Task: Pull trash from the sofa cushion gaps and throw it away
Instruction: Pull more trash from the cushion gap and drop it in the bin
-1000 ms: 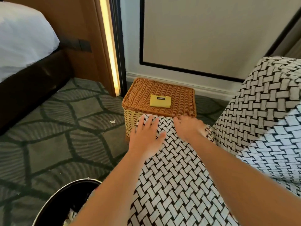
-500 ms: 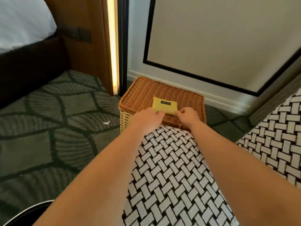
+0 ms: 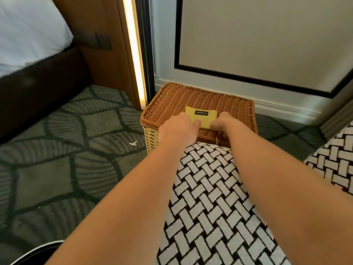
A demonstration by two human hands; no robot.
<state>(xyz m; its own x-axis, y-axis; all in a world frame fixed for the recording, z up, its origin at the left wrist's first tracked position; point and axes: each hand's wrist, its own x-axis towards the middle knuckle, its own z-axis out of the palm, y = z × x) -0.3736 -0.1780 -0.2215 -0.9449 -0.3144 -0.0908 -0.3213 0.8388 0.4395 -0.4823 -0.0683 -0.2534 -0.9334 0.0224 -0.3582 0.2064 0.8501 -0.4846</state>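
Yellow packet (image 3: 200,116) lies on wicker basket (image 3: 172,100) lid, beyond sofa arm (image 3: 206,188). L hand (image 3: 177,129): thumb on packet's near edge, other fingers hidden. R hand (image 3: 222,123): fingers curled at packet's right corner. Grip, either hand: can't tell. Bin (image 3: 36,255) cut off bottom left.

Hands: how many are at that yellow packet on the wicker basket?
2. The left hand touches the yellow packet at its lower left, thumb on it; the right hand is at its lower right corner, atop the wicker basket. Whether the fingers grip it is hidden.
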